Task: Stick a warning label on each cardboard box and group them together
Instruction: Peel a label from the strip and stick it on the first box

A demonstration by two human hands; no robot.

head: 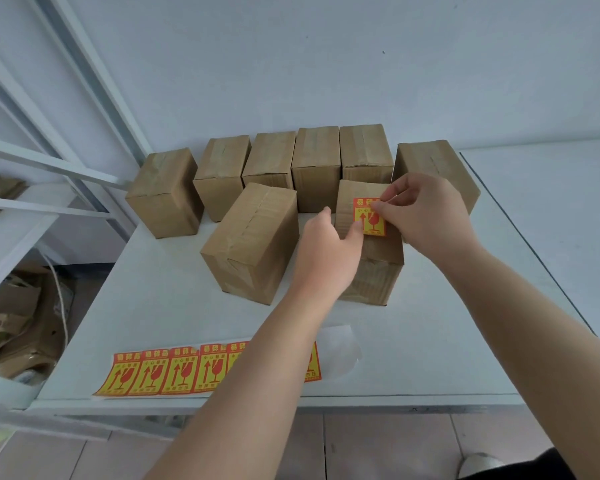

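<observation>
Several taped cardboard boxes stand on the white table. A row of them lines the back by the wall. Two stand nearer: an unlabelled box on the left and a box on the right. An orange and yellow warning label lies on top of the right box. My right hand pinches the label's upper right corner. My left hand presses a fingertip on its lower left edge. A strip of several more labels lies at the table's front edge, partly hidden by my left forearm.
A white metal shelf frame stands to the left, with flattened cardboard piled below it. Bare backing paper trails from the strip's right end. The wall is close behind the boxes.
</observation>
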